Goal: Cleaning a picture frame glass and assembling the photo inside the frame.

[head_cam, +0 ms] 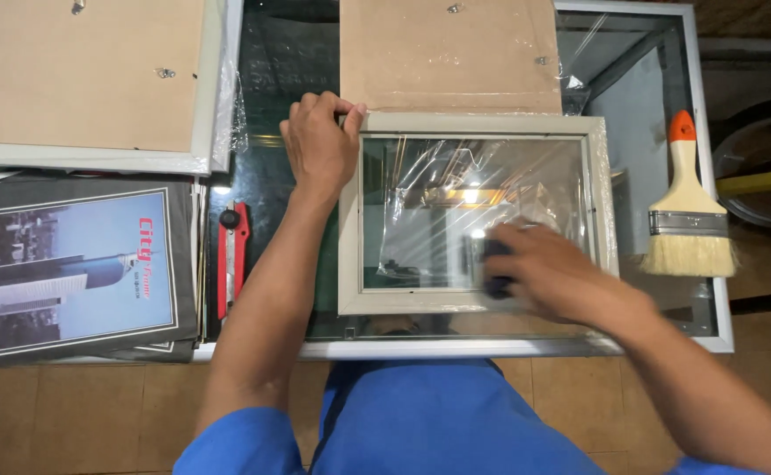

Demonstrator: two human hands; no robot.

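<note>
While both hands work at the bench's near edge:
Left hand (319, 141): fingers curled, gripping picture frame's (476, 215) far-left corner.
Right hand (554, 273): blurred, closed around dark object (494, 268) on glass.
Paintbrush (689, 207): right edge.

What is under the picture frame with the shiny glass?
The picture frame lies on a glass-topped table. Through its glass, crinkled clear plastic shows. Its top edge overlaps a brown backing board; the rest underneath is hidden.

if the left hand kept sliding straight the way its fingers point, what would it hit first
Probably the brown backing board. The left hand grips the pale frame at its top left corner, fingers pointing away from the person, toward that board's lower left edge; depth is unclear.
</note>
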